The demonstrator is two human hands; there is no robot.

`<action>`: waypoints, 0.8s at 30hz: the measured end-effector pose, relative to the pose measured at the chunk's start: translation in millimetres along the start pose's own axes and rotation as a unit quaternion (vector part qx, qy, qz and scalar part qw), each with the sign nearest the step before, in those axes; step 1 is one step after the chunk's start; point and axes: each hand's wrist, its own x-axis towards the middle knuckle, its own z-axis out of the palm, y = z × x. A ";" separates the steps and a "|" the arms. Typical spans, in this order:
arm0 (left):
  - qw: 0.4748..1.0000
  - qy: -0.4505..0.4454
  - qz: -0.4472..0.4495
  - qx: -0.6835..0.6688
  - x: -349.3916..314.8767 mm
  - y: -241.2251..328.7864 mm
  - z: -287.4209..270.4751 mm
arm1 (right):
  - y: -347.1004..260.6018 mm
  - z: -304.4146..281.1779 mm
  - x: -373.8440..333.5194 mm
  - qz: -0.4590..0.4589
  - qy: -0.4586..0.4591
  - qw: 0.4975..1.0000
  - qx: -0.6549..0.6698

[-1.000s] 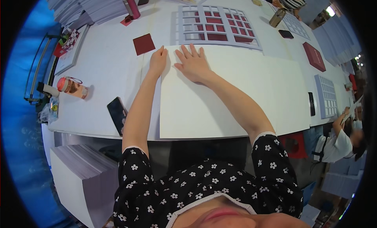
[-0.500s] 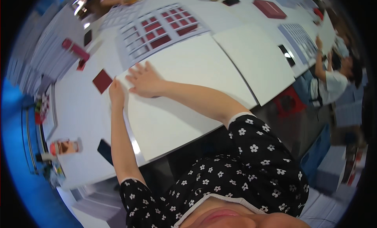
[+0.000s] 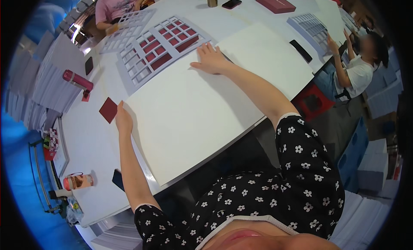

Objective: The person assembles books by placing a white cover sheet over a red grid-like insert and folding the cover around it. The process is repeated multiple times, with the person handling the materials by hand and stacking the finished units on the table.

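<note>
A workshop, with tall stacks of sheets, broad worktable, lattice panels and co-workers.

The sheet is white, the card dark red, the sleeves white-flowered black.

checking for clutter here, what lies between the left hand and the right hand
In the head view, only the surface of the white sheet lies between the left hand and the right hand.

A black, white-flowered top; short sleeves; pale trim.
</note>
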 end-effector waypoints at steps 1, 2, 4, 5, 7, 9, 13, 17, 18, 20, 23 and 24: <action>1.000 0.002 0.002 -0.005 2.0 -5.9 0.4 | 4.5 0.1 -0.5 -0.007 0.001 1.000 0.011; 1.000 0.005 0.003 -0.010 2.4 -10.5 0.9 | 8.1 0.6 -0.6 -0.015 0.002 1.000 0.021; 1.000 0.007 0.015 -0.014 5.6 -13.1 1.0 | 12.2 -0.3 -0.2 -0.016 0.008 0.999 0.033; 1.000 0.008 0.022 -0.016 6.2 -14.6 1.3 | 10.3 2.8 -2.3 -0.012 0.009 0.999 0.033; 0.999 0.014 0.034 -0.026 8.7 -23.0 2.4 | 6.8 0.9 -2.9 -0.014 0.008 0.999 0.030; 0.998 0.001 0.037 -0.059 11.0 -31.4 1.9 | 6.3 1.7 -3.5 -0.020 -0.001 1.000 0.019; 0.988 -0.061 0.107 -0.099 5.0 -45.3 -1.2 | 26.0 7.1 -11.1 -0.048 0.006 0.999 0.012; 0.979 -0.125 0.143 -0.072 -30.8 -55.4 -16.9 | 53.4 15.5 -61.4 -0.075 -0.010 0.997 -0.012; 0.980 -0.131 0.125 -0.081 -47.0 -46.0 -22.3 | 61.3 16.0 -81.4 -0.088 0.001 0.996 -0.007; 0.983 -0.129 0.079 -0.102 -97.8 -15.4 -39.3 | 71.3 9.0 -129.8 -0.116 0.018 0.993 0.000; 0.975 -0.135 0.098 -0.145 -159.1 -3.2 -43.8 | 77.5 -1.2 -196.9 -0.149 0.031 0.988 0.007; 0.973 -0.129 0.102 -0.161 -169.3 -4.5 -39.9 | 81.6 -5.0 -217.3 -0.149 0.031 0.988 0.011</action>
